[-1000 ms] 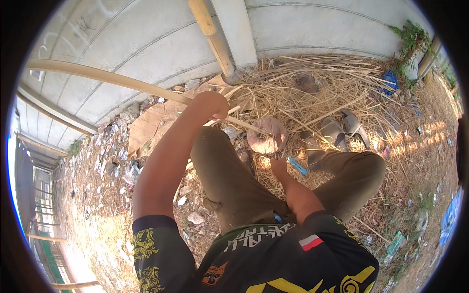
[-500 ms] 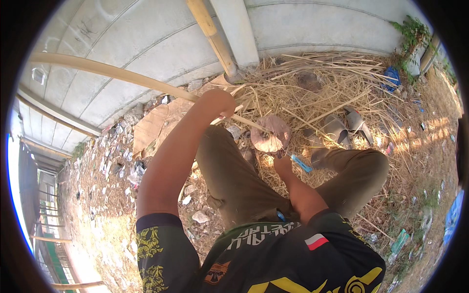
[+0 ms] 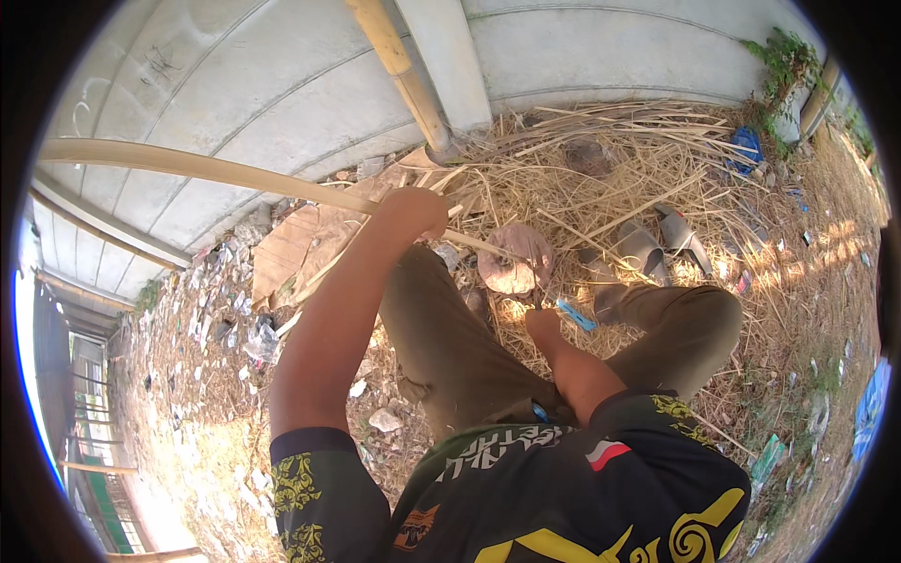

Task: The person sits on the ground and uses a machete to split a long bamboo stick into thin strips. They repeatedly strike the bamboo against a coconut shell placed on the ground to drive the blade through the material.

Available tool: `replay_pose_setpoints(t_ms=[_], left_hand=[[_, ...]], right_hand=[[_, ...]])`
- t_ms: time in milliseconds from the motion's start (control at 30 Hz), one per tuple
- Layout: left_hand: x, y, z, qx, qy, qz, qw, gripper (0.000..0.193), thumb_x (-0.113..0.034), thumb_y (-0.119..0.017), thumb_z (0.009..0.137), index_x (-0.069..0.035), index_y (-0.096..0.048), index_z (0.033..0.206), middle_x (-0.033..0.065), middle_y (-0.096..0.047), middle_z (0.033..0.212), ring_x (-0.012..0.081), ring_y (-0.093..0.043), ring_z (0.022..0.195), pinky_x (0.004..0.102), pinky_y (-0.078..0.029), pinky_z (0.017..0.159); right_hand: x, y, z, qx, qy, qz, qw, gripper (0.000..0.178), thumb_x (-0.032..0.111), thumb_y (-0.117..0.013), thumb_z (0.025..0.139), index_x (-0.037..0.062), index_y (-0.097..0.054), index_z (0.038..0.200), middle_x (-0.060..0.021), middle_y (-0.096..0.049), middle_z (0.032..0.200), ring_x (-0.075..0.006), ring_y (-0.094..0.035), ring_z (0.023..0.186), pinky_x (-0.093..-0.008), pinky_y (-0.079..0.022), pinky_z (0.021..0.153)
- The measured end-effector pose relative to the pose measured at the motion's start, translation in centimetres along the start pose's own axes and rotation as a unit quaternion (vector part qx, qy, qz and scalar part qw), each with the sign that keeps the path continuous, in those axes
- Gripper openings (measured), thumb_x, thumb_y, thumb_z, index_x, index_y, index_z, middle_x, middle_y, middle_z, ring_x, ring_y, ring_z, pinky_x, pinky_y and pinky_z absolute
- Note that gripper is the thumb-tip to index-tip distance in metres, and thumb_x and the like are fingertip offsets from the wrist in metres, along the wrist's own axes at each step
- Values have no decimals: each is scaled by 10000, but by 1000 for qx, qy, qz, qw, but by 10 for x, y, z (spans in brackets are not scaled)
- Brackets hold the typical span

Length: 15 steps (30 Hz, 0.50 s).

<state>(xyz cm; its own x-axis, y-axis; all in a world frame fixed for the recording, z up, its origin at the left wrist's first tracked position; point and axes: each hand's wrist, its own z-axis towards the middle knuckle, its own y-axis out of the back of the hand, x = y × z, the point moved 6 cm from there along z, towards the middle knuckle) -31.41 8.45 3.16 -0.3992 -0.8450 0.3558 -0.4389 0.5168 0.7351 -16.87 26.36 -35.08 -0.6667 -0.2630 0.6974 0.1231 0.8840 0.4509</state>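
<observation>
My left hand is closed around a long, pale bamboo strip, which slopes from the upper left down to the right. The strip's near end lies over a round, pinkish-brown block on the ground between my legs. Low beside that block, my right hand grips the dark handle of a knife. Its thin blade points away from me and meets the strip's end at the block; the exact contact is too small to make out. A bright blue object lies just right of my right hand.
Split strips and straw cover the ground ahead. A pair of grey shoes is beyond my right leg. Flattened cardboard lies to the left, with scattered litter. A bamboo pole leans against the grey wall.
My left hand and the strip have shifted slightly down and right, and the strip's far end has dropped. My right hand has drawn a little toward me with the knife.
</observation>
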Motion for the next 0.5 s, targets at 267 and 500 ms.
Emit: replay_pose_setpoints(t_ms=[267, 500], left_hand=[[14, -21, 8, 23, 15, -59, 998, 235, -64, -635, 705, -81, -797, 875, 115, -754, 861, 300, -740, 801, 443, -575, 696], [2, -5, -9, -9, -18, -37, 999, 163, -137, -648, 769, -92, -779, 855, 89, -737, 818, 271, -717, 751, 433, -551, 642]], right_hand=[[122, 46, -36, -67, 330, 316, 887, 354, 210, -631, 858, -8, -503, 611, -45, -424, 490, -169, -410, 488, -408, -314, 492], [-27, -16, 35, 17, 6, 95, 995, 243, 169, -679, 777, -34, -548, 756, -131, -555, 632, -229, -509, 480, -446, -367, 433]])
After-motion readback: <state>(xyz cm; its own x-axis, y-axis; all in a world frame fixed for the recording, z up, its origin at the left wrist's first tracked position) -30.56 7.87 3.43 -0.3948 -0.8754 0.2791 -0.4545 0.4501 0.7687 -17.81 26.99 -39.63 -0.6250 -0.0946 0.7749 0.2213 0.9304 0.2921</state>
